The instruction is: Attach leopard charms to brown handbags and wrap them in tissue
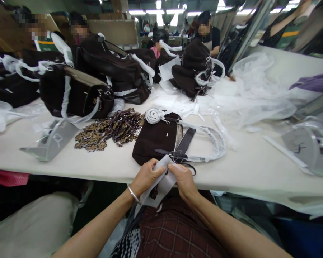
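While the left hand pinches one side of a thin, whitish, folded-looking sheet between thumb and fingers, the right hand pinches its other side likewise; the sheet hangs at the near edge of the cream-covered table, just before a soft, dark brown fabric bag, a small dark dangling charm against it; light, even tension should, I judge, keep it from creasing or snagging; its long axis slants from the bag toward the lap, leaning left; the bag's mouth faces right.
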The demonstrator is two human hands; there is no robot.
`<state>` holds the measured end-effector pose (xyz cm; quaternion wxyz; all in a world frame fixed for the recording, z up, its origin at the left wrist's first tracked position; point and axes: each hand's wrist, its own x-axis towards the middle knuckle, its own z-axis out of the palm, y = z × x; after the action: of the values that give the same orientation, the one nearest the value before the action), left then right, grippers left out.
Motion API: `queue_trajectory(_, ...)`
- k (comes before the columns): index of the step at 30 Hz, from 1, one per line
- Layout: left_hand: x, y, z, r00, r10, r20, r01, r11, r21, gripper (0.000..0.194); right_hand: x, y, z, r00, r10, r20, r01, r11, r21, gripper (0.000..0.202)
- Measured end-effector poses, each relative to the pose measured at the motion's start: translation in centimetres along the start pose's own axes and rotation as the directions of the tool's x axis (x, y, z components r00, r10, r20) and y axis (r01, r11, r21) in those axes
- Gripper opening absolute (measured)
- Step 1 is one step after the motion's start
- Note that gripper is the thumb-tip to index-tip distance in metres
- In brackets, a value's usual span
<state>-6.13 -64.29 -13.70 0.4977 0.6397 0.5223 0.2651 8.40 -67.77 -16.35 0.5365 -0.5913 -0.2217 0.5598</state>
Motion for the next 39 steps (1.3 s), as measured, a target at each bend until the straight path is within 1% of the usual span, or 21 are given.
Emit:
queue_trajectory(3, 0.6, -0.6, 0.4, 0.998, -0.056, -0.017, 0.053, 0.99, -0.127, 0.026, -0.3, -0.8, 0.0, 0.998, 0.048, 0.04, -0.049, 0.999, 0.019, 0.035)
queue_trajectory(5, 0.8, -0.8, 0.7, 0.993, -0.113, -0.02, 0.105, 0.967, -0.231, 0.026, -0.9, -1.8, -0.9, 0.978, 0.105, 0.181, -0.105, 0.994, -0.008, 0.04)
queue_trajectory(7, 1.0, -0.9, 0.8, 0.985, -0.17, 0.03, 0.17, 0.922, -0.348, 0.026, -1.4, -2.8, -2.7, 0.918, 0.153, 0.365, -0.119, 0.986, -0.113, 0.047)
queue_trajectory(9, 1.1, -0.9, 0.7, 0.974, -0.203, 0.096, 0.224, 0.873, -0.433, 0.027, -1.5, -3.6, -5.1, 0.888, 0.099, 0.448, 0.03, 0.962, -0.272, 0.056)
queue_trajectory(10, 1.2, -0.8, 0.6, 0.97, -0.213, 0.122, 0.245, 0.854, -0.458, 0.027, -1.4, -4.0, -6.3, 0.886, -0.001, 0.464, 0.187, 0.916, -0.355, 0.061)
queue_trajectory(11, 1.2, -0.7, 0.4, 0.965, -0.222, 0.14, 0.262, 0.84, -0.474, 0.027, -1.1, -4.3, -7.2, 0.861, -0.143, 0.488, 0.381, 0.818, -0.432, 0.064)
queue_trajectory(12, 1.2, -0.6, 0.3, 0.961, -0.229, 0.157, 0.276, 0.83, -0.485, 0.026, -0.9, -4.6, -8.0, 0.791, -0.293, 0.538, 0.575, 0.656, -0.489, 0.064)
queue_trajectory(13, 1.2, -0.5, 0.2, 0.958, -0.232, 0.171, 0.287, 0.821, -0.494, 0.026, -0.6, -4.9, -8.3, 0.678, -0.409, 0.611, 0.732, 0.45, -0.511, 0.06)
queue_trajectory(15, 1.2, -0.4, 0.1, 0.954, -0.235, 0.188, 0.299, 0.81, -0.505, 0.026, -0.1, -5.5, -8.0, 0.414, -0.484, 0.771, 0.896, 0.068, -0.438, 0.047)
queue_trajectory(16, 1.2, -0.4, 0.1, 0.954, -0.23, 0.192, 0.297, 0.809, -0.508, 0.026, 0.1, -6.0, -7.4, 0.304, -0.482, 0.822, 0.924, -0.059, -0.377, 0.04)
queue_trajectory(18, 1.1, -0.4, 0.1, 0.958, -0.21, 0.194, 0.281, 0.816, -0.505, 0.026, 0.5, -6.9, -5.6, 0.15, -0.49, 0.859, 0.944, -0.187, -0.271, 0.026)
queue_trajectory(19, 1.0, -0.4, 0.1, 0.961, -0.194, 0.195, 0.268, 0.824, -0.499, 0.026, 0.7, -7.4, -4.6, 0.106, -0.497, 0.861, 0.95, -0.206, -0.236, 0.02)
queue_trajectory(20, 0.9, -0.4, 0.1, 0.964, -0.176, 0.198, 0.252, 0.834, -0.49, 0.026, 0.9, -7.8, -3.7, 0.085, -0.5, 0.862, 0.954, -0.208, -0.214, 0.015)
queue_trajectory(21, 0.9, -0.3, 0.1, 0.968, -0.154, 0.2, 0.234, 0.846, -0.479, 0.027, 1.3, -8.1, -2.9, 0.084, -0.497, 0.864, 0.959, -0.196, -0.206, 0.011)
queue_trajectory(23, 0.7, -0.2, 0.0, 0.974, -0.115, 0.194, 0.193, 0.872, -0.45, 0.028, 2.2, -8.3, -1.8, 0.125, -0.477, 0.87, 0.966, -0.141, -0.217, 0.007)
queue_trajectory(25, 0.6, -0.1, -0.1, 0.98, -0.078, 0.182, 0.149, 0.895, -0.42, 0.028, 3.2, -7.8, -1.3, 0.22, -0.459, 0.861, 0.965, -0.028, -0.262, 0.005)
queue_trajectory(28, 0.5, -0.2, -0.5, 0.981, -0.031, 0.191, 0.101, 0.925, -0.366, 0.025, 4.3, -6.7, -1.2, 0.411, -0.43, 0.804, 0.911, 0.214, -0.352, 0.008)
queue_trajectory(29, 0.5, -0.3, -0.6, 0.979, -0.015, 0.202, 0.086, 0.934, -0.346, 0.023, 4.5, -6.4, -1.2, 0.46, -0.416, 0.785, 0.886, 0.277, -0.372, 0.01)
queue_trajectory(34, 0.6, -0.3, -1.8, 0.965, 0.13, 0.229, -0.088, 0.979, -0.183, 0.023, 3.8, -6.6, -0.7, 0.655, -0.338, 0.675, 0.746, 0.429, -0.509, 0.021)
queue_trajectory(36, 0.5, -0.1, -2.3, 0.95, 0.183, 0.254, -0.16, 0.981, -0.107, 0.029, 3.7, -6.8, -0.4, 0.704, -0.29, 0.648, 0.695, 0.468, -0.545, 0.02)
queue_trajectory(39, 0.2, 0.2, -2.3, 0.954, 0.161, 0.254, -0.18, 0.982, 0.056, 0.036, 4.1, -6.5, -0.1, 0.728, -0.255, 0.636, 0.662, 0.504, -0.555, 0.014)
